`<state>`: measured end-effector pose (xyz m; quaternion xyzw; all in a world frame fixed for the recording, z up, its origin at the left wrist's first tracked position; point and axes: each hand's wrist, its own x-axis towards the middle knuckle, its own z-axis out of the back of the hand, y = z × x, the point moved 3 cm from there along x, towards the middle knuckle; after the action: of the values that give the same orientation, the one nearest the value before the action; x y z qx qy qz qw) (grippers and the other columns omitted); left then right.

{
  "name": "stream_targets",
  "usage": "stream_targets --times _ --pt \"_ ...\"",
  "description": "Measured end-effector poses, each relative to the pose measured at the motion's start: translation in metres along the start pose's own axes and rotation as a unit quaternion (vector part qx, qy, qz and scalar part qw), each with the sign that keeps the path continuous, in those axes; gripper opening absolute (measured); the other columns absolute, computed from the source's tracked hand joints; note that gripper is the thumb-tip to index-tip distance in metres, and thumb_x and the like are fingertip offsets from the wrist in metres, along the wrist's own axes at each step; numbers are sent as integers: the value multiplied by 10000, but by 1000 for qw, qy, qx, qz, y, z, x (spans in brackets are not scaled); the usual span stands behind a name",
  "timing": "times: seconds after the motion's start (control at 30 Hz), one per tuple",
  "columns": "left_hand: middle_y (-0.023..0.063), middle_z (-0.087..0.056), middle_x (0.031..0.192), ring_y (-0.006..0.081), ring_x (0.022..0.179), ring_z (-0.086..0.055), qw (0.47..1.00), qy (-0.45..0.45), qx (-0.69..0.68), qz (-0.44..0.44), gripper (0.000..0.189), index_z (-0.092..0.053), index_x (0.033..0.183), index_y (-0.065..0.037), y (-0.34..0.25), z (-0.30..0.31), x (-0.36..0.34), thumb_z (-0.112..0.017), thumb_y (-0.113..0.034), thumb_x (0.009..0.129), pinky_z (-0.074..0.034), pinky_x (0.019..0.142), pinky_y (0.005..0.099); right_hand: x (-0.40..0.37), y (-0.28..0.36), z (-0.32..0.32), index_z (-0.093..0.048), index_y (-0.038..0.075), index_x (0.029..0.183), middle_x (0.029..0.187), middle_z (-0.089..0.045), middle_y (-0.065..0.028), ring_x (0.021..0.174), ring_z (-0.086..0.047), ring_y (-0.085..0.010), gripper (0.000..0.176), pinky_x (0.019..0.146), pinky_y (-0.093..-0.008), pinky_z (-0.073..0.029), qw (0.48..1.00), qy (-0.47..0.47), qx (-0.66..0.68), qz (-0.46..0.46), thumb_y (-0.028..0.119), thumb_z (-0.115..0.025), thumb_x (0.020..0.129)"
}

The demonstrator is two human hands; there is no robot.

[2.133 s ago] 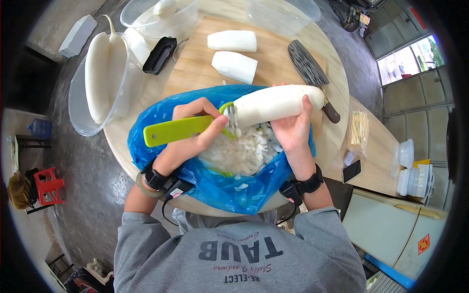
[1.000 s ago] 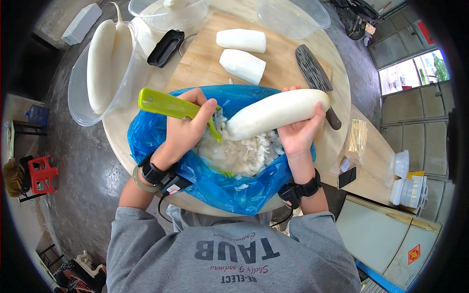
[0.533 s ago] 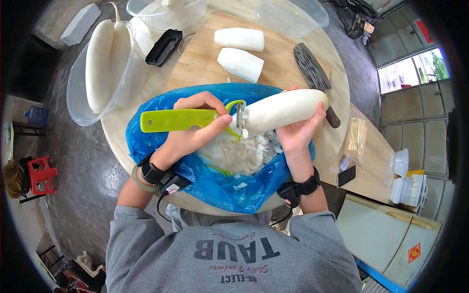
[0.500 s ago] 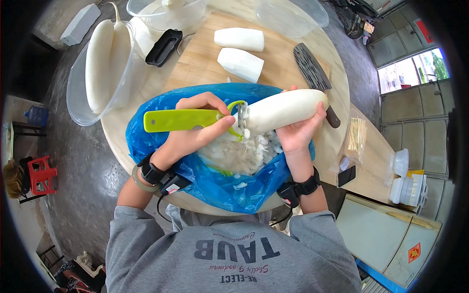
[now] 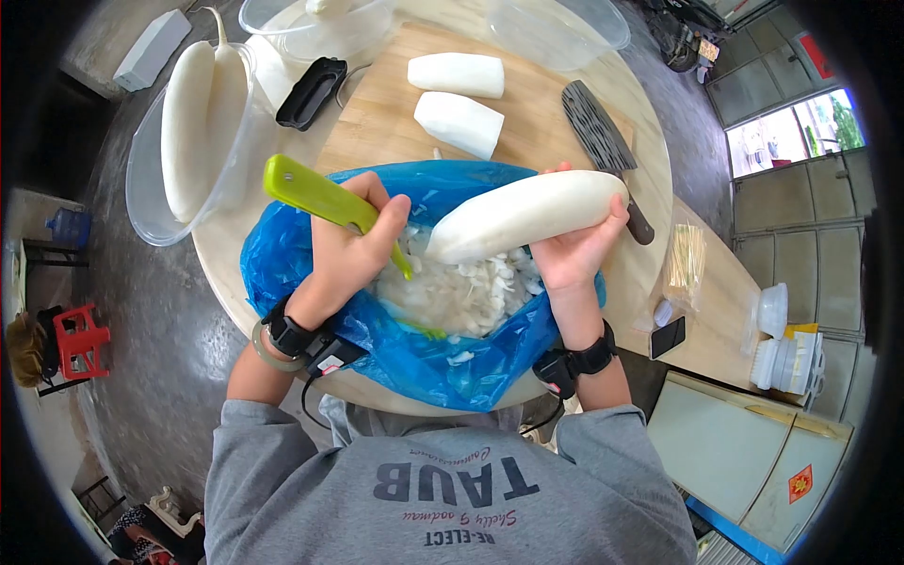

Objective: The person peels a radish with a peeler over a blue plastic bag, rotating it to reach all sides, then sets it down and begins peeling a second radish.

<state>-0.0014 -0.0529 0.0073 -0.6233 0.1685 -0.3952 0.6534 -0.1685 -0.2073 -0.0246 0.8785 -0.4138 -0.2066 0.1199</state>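
Observation:
My left hand grips a green-handled peeler, its head tilted down over the white shavings and apart from the radish. In my right hand lies a white daikon radish, held by its thicker end, its cut end pointing left. Under both hands a blue plastic bag stands open, full of shavings. Behind it, on a wooden cutting board, are two white daikon pieces. A cleaver with a dark patterned blade lies at the board's right side.
A clear plastic tub at the left holds whole daikons. Near it sits a black tray. More clear tubs line the back. Bamboo skewers and a phone lie on the right-hand table.
The peeler has come off the daikon's left end and swung down toward the bag, its handle now slanting up. The daikon's left end has shifted left and slightly lower.

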Motion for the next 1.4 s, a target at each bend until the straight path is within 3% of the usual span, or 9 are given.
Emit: stream_targets --times 0.27,0.47,0.77,1.07,1.27,1.4 --pt "-9 -487 541 38 497 -416 997 -12 -74 4 204 -500 640 -20 -8 -4 2 -574 -104 810 -320 452 196 0 0 0 -472 72 1064 1048 -527 -71 999 -485 -251 536 883 -418 -396 1000 -8 15 -5 472 -563 719" --pt "-10 -481 521 47 478 -411 996 65 33 -41 199 -528 639 -27 -8 0 0 -600 -133 791 -322 434 205 -1 1 -1 -473 63 1065 1052 -526 -76 1001 -486 -252 536 885 -415 -397 1000 -3 12 3 474 -552 731" --pt "13 -536 532 71 500 -496 986 160 44 22 300 -545 612 -39 -8 -11 -4 -700 -275 712 -376 449 203 -1 -1 -1 -442 64 1117 1071 -522 -69 1011 -486 -233 604 890 -395 -387 1000 0 -8 0 528 -522 739" --pt "30 -560 570 89 507 -519 992 112 53 -15 318 -551 628 -40 -7 -8 -4 -743 -290 669 -396 451 219 0 0 3 -441 69 1116 1089 -518 -72 1010 -494 -235 604 872 -400 -403 1000 3 -27 -5 543 -497 747" --pt "39 -563 572 86 509 -517 982 67 125 -124 292 -547 643 -32 -15 -3 2 -736 -250 682 -399 459 213 0 1 4 -445 79 1109 1104 -513 -73 1008 -497 -237 589 867 -402 -408 1000 -4 -26 -2 545 -487 752" --pt "28 -560 564 76 502 -505 996 61 52 -33 274 -546 652 -28 -11 -3 0 -725 -230 694 -393 460 209 0 1 5 -442 80 1117 1107 -511 -74 1016 -491 -236 589 873 -400 -402 1000 14 -19 -13 543 -484 756"
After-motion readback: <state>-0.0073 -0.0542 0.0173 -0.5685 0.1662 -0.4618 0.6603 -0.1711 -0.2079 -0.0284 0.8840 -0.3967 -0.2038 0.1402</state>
